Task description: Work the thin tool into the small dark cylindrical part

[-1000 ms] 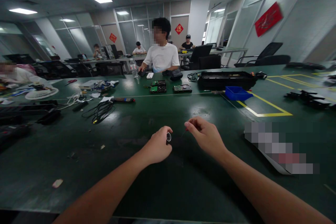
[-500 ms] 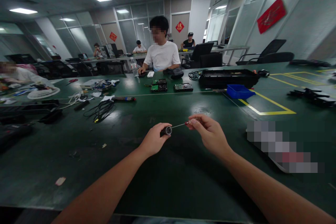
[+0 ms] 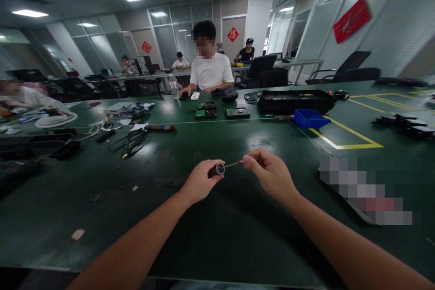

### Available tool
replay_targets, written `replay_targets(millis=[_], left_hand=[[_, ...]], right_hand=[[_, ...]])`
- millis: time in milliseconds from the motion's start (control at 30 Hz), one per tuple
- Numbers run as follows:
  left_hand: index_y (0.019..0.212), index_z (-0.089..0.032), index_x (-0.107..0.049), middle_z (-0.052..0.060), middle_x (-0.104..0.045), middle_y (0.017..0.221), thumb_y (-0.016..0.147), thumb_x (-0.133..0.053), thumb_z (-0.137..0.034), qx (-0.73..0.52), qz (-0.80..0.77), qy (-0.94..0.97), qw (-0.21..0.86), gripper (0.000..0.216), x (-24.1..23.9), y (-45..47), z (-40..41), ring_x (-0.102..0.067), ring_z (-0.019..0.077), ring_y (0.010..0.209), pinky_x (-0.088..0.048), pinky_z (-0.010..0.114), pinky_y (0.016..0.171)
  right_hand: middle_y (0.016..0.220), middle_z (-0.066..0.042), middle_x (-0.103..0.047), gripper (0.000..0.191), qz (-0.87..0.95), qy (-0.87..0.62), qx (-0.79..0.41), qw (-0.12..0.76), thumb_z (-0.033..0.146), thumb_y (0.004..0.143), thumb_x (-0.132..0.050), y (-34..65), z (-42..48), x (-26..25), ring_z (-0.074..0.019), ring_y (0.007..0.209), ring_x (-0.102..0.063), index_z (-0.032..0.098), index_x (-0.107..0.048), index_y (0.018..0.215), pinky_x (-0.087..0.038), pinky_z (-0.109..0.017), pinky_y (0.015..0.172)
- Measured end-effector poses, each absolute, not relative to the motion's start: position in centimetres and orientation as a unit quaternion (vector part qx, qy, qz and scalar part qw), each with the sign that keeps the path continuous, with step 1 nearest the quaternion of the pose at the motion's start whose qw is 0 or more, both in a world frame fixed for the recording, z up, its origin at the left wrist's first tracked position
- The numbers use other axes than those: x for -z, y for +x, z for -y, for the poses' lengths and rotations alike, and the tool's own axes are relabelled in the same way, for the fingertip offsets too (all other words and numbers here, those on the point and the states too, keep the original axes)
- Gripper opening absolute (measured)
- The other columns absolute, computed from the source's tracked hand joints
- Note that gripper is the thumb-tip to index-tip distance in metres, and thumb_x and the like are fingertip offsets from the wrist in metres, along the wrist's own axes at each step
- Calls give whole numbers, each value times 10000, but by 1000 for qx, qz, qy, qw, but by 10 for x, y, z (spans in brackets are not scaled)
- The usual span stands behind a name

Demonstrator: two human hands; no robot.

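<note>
My left hand (image 3: 201,180) is closed around a short dark cylinder (image 3: 220,169), whose round, light-rimmed end faces to the right and toward me. In my right hand (image 3: 270,170) is a thin screwdriver (image 3: 232,164), pinched by its reddish handle near the shaft. The shaft points left, and its tip meets the open end of the cylinder; how deep it reaches inside I cannot tell. Both hands are held above the green table (image 3: 210,244). My fingers hide most of the cylinder's body and the handle.
Beyond my hands lie circuboard-faced hard drives (image 3: 238,112), a blue bin (image 3: 310,118) and a long black casing (image 3: 295,101). A coiled black cable (image 3: 131,142) is at left. A blurred-out object (image 3: 360,190) lies right. Across the table sits a person (image 3: 211,70).
The cylinder's open end has turned slightly more toward me, and the screwdriver has shifted a little. Across the table, the person's head has tipped down slightly.
</note>
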State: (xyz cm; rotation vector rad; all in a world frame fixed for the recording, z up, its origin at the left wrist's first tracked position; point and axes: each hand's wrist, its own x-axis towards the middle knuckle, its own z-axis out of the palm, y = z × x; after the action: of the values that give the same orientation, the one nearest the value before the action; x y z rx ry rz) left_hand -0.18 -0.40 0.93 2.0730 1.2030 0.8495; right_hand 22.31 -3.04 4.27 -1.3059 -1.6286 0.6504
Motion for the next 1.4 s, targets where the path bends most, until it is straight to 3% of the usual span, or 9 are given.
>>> replay_targets(millis=[100,300,500,700,867,1067,1400], left_hand=[[1207,-305,-638,-4,-650,1170,855,-698,-199,-317,-444,789,283,372,-8,-3,3,-563,202,1118,-412,365,999],[1217,-279,-643,21,-658,1138,841,-713,-182,-302,-440,805,260,395,-7,-3,2,-567,214,1087,-411,372,979],[1226,-296,-635,15,-656,1117,852,-704,-202,-285,-443,810,258,392,-9,-3,4,-567,216,1060,-419,370,943],[1247,-289,-622,26,-651,1125,855,-696,-202,-293,-433,814,256,408,-7,-2,3,-560,219,1076,-416,374,968],[1277,-293,-605,35,-640,1171,871,-675,-214,-292,-417,821,261,419,-10,-2,5,-550,222,1111,-414,386,998],[1275,-281,-607,37,-649,1145,867,-682,-206,-266,-427,825,259,422,-13,-1,6,-562,221,1082,-411,397,1005],[1285,-285,-599,27,-645,1101,864,-692,-245,-289,-421,820,256,433,-11,-1,6,-564,215,1055,-414,364,983]], right_hand=[[574,-1,-612,373,677,-561,-209,427,538,869,-604,224,32,-44,-152,514,-533,215,-606,683,-364,-288,497],[745,7,-666,131,711,-501,-258,420,300,927,-508,223,33,-45,-169,693,-627,223,-597,984,-444,-301,653],[674,17,-571,255,677,-532,-276,427,423,959,-458,220,31,-43,-166,605,-539,227,-620,937,-393,-305,571],[812,-35,-644,260,537,-465,-444,547,445,870,-608,216,24,-35,-179,756,-598,193,-644,927,-483,-344,743],[724,-26,-589,259,386,-447,-578,562,447,825,-649,218,15,-28,-163,644,-563,190,-619,823,-503,-337,650],[776,-44,-617,299,446,-472,-486,585,502,846,-619,218,14,-26,-181,692,-583,204,-614,864,-519,-334,647],[819,-43,-660,309,550,-484,-400,550,488,909,-554,216,20,-30,-177,732,-618,186,-616,939,-504,-355,730]])
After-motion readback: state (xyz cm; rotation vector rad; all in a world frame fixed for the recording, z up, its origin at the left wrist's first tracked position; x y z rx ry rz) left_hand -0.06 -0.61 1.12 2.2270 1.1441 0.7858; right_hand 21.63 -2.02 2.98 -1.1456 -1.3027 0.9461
